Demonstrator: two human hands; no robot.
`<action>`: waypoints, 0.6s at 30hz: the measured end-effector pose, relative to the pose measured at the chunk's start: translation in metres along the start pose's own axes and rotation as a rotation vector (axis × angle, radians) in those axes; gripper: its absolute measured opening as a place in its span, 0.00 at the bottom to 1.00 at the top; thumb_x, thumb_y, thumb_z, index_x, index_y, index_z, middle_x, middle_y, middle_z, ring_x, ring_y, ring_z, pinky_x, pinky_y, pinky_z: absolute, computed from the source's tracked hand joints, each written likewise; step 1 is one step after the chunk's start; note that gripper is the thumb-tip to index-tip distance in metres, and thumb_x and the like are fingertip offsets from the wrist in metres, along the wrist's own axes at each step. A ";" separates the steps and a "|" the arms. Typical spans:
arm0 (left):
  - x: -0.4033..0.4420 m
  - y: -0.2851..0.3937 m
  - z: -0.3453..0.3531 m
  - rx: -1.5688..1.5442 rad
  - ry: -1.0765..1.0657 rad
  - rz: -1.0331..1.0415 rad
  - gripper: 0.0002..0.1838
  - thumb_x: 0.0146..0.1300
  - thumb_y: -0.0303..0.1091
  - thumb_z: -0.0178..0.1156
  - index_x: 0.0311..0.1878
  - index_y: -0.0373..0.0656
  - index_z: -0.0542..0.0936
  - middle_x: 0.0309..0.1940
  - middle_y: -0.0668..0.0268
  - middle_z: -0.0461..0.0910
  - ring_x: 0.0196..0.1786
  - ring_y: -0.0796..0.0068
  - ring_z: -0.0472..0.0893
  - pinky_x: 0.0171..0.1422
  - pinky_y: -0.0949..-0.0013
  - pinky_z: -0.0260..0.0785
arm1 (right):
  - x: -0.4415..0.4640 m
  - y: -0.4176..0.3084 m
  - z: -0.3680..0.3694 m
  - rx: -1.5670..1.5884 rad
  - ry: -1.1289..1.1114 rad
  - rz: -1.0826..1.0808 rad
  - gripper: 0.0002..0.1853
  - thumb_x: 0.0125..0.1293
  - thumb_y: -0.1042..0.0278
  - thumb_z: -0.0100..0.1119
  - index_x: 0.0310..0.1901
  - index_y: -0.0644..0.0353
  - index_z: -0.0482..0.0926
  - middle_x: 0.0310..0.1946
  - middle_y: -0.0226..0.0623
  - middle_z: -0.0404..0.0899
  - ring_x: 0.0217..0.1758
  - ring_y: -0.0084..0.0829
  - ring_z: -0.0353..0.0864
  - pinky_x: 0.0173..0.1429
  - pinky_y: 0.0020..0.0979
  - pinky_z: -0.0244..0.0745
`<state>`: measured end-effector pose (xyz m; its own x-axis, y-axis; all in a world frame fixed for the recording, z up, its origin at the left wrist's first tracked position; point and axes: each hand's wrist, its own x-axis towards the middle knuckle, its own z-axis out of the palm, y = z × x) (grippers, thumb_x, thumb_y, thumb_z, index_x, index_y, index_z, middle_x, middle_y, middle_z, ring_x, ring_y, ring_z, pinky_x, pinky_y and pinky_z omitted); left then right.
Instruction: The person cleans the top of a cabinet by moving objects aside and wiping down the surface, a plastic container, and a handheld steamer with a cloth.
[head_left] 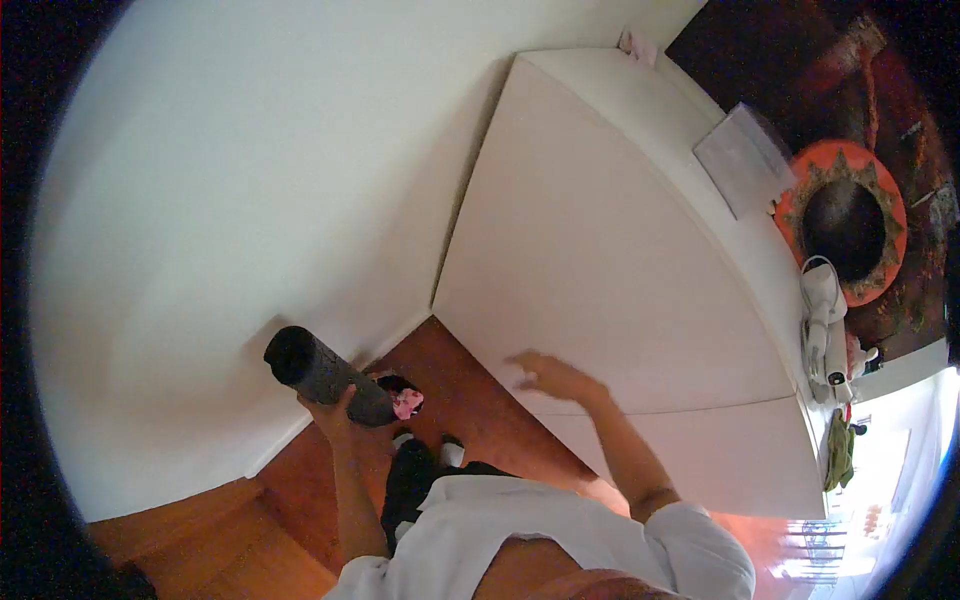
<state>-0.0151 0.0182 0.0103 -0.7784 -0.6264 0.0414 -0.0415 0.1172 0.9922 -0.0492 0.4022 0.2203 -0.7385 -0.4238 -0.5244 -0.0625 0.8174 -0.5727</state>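
Note:
My left hand [328, 412] is wrapped round a dark grey rolled mat [335, 372] with a dark, hollow-looking end. The roll is tilted, its dark end up and left close to the white wall. Past its lower end, a pink patterned item [408, 403] shows against something dark low near the floor; what it is I cannot make out. My right hand [548, 376] is raised in front of the white cabinet [610, 270], holding nothing, its fingers apart and slightly bent.
A white wall [230, 200] meets the cabinet in a corner. On the cabinet top are a clear box [745, 160], an orange-framed round mirror [800, 190], a white hair dryer [822, 305] and a green cloth [840, 450]. Below is a reddish-brown floor [330, 480] with a wooden step [200, 545].

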 end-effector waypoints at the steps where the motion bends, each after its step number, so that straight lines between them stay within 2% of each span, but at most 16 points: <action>1: 0.007 -0.009 -0.004 -0.020 -0.006 0.026 0.54 0.34 0.35 0.78 0.63 0.35 0.54 0.59 0.53 0.61 0.61 0.58 0.64 0.67 0.62 0.55 | 0.013 -0.003 -0.022 -0.128 0.167 -0.136 0.28 0.61 0.60 0.55 0.63 0.53 0.64 0.63 0.44 0.63 0.68 0.42 0.59 0.70 0.38 0.55; 2: 0.006 -0.015 -0.017 -0.021 -0.021 0.031 0.54 0.33 0.35 0.78 0.63 0.35 0.54 0.59 0.53 0.61 0.61 0.58 0.64 0.67 0.62 0.55 | -0.004 -0.056 -0.064 -0.111 0.226 -0.191 0.28 0.61 0.61 0.56 0.63 0.52 0.63 0.63 0.41 0.63 0.67 0.41 0.59 0.69 0.38 0.55; 4: 0.020 -0.015 -0.007 -0.005 -0.048 0.038 0.54 0.32 0.35 0.78 0.62 0.35 0.54 0.58 0.53 0.62 0.61 0.58 0.63 0.67 0.62 0.55 | -0.013 -0.099 -0.136 -0.280 0.568 -0.331 0.28 0.60 0.60 0.58 0.62 0.51 0.65 0.63 0.36 0.63 0.67 0.38 0.61 0.69 0.38 0.57; 6: 0.017 -0.008 -0.003 -0.049 -0.085 0.035 0.55 0.31 0.37 0.79 0.62 0.35 0.55 0.58 0.53 0.63 0.61 0.58 0.63 0.67 0.61 0.55 | -0.026 -0.137 -0.209 -0.431 0.845 -0.420 0.26 0.58 0.63 0.60 0.59 0.50 0.69 0.60 0.32 0.69 0.63 0.35 0.66 0.66 0.36 0.62; 7: 0.016 -0.002 0.000 -0.107 -0.102 0.043 0.55 0.31 0.37 0.79 0.62 0.35 0.55 0.58 0.53 0.63 0.61 0.57 0.64 0.67 0.61 0.56 | -0.030 -0.157 -0.243 -0.431 0.952 -0.338 0.25 0.59 0.63 0.59 0.59 0.51 0.69 0.58 0.34 0.71 0.62 0.35 0.68 0.64 0.36 0.63; 9: 0.024 -0.007 0.009 -0.047 -0.102 0.088 0.56 0.30 0.38 0.79 0.62 0.36 0.55 0.58 0.53 0.64 0.61 0.57 0.64 0.67 0.60 0.56 | -0.015 -0.152 -0.327 -0.710 1.101 -0.436 0.25 0.59 0.63 0.58 0.59 0.51 0.69 0.58 0.38 0.69 0.61 0.37 0.69 0.64 0.36 0.64; 11: 0.027 -0.032 0.010 0.198 -0.071 0.158 0.56 0.30 0.39 0.79 0.62 0.36 0.56 0.58 0.53 0.63 0.61 0.56 0.64 0.67 0.59 0.56 | 0.007 -0.147 -0.375 -0.865 1.197 -0.292 0.24 0.60 0.61 0.57 0.59 0.49 0.69 0.59 0.45 0.67 0.60 0.43 0.69 0.62 0.38 0.65; 13: 0.031 -0.036 0.017 0.240 -0.051 0.165 0.56 0.30 0.38 0.79 0.62 0.36 0.56 0.58 0.53 0.63 0.61 0.56 0.65 0.67 0.59 0.56 | 0.052 -0.086 -0.443 -1.147 1.184 -0.115 0.25 0.59 0.59 0.58 0.59 0.48 0.69 0.60 0.50 0.64 0.60 0.48 0.68 0.60 0.40 0.67; 15: 0.032 -0.034 0.024 0.167 -0.048 0.130 0.55 0.30 0.38 0.79 0.62 0.36 0.56 0.59 0.53 0.63 0.60 0.56 0.65 0.67 0.59 0.56 | 0.075 -0.074 -0.468 -1.070 0.990 0.222 0.27 0.56 0.58 0.61 0.59 0.47 0.69 0.59 0.53 0.64 0.60 0.49 0.67 0.59 0.42 0.68; 18: 0.029 -0.029 0.038 0.117 -0.034 0.089 0.55 0.30 0.38 0.79 0.63 0.36 0.56 0.59 0.54 0.63 0.60 0.56 0.65 0.67 0.59 0.56 | 0.106 -0.034 -0.534 -0.778 0.751 0.272 0.29 0.53 0.58 0.62 0.59 0.47 0.70 0.59 0.50 0.66 0.60 0.48 0.67 0.57 0.42 0.70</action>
<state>-0.0603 0.0260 -0.0214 -0.8027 -0.5835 0.1230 -0.0426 0.2618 0.9642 -0.4835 0.5379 0.5206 -0.9936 -0.0649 0.0927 -0.0461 0.9803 0.1921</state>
